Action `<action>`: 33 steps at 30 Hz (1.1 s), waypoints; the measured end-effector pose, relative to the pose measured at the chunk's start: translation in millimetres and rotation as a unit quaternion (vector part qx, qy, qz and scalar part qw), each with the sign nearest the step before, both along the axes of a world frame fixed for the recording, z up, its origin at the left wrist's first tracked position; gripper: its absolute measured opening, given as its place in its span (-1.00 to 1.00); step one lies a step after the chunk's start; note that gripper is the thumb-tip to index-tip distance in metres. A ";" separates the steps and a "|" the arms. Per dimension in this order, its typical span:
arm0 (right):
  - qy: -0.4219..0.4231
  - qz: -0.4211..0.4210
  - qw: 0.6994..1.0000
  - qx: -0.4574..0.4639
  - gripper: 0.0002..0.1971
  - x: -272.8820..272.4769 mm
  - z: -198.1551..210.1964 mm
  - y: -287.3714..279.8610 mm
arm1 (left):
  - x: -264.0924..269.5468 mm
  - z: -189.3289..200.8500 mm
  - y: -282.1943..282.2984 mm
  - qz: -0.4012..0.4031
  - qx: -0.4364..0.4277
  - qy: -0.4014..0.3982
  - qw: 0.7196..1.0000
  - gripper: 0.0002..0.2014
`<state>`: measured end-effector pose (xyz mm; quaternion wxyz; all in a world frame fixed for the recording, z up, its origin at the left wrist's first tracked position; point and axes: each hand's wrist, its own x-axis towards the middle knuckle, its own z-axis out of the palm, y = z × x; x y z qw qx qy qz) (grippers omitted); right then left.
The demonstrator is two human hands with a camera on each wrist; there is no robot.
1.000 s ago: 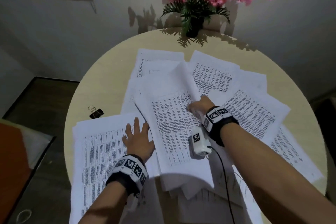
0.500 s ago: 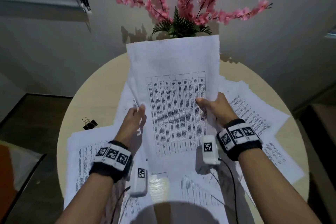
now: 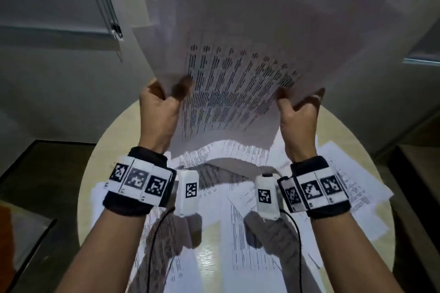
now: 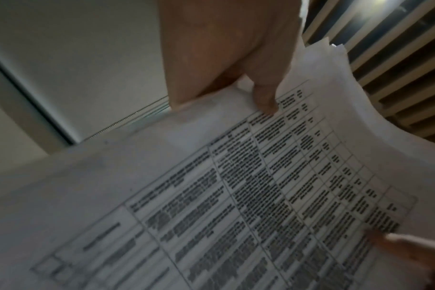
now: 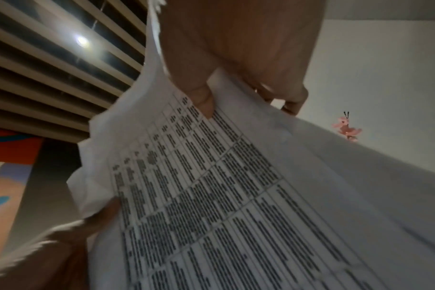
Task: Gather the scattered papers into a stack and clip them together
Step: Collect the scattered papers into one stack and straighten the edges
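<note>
A bundle of white printed papers (image 3: pixel 250 59) is raised high over the round table, filling the top of the head view. My left hand (image 3: pixel 164 95) grips its left edge, thumb on the printed face and fingers behind. My right hand (image 3: pixel 297 102) grips the right edge the same way. The left wrist view shows the thumb (image 4: pixel 263 98) pressed on the table-printed sheet (image 4: pixel 236 196). The right wrist view shows the thumb (image 5: pixel 201 98) on the sheet (image 5: pixel 224 196) with fingers curled behind. More loose papers (image 3: pixel 238 197) lie scattered on the table below. The binder clip is hidden.
The round beige table (image 3: pixel 95 197) stands near a grey wall, with dark floor at left and right. A window blind rail (image 3: pixel 114 28) hangs at the upper left. A pink flower sprig (image 5: pixel 346 127) shows behind the raised sheets.
Both hands took hold of a bundle of sheets from the table and lifted it high toward the camera. The flower plant and the binder clip went out of sight behind it.
</note>
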<state>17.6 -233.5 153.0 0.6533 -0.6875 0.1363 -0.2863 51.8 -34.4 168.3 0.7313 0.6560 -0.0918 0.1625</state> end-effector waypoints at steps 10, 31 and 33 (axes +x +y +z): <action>-0.015 0.069 0.997 -0.029 -0.65 -22.4 -24.2 13.7 | -17.1 -44.4 4.0 -0.060 0.026 0.104 0.992 -0.42; 0.390 0.330 0.850 -0.128 -0.69 -89.5 -145.9 117.9 | -39.9 -147.4 159.0 0.170 0.234 0.413 0.864 -0.67; 0.421 0.325 0.826 -0.187 -0.67 -95.9 -164.6 124.2 | -53.8 -168.9 168.0 0.166 0.287 0.464 0.822 -0.63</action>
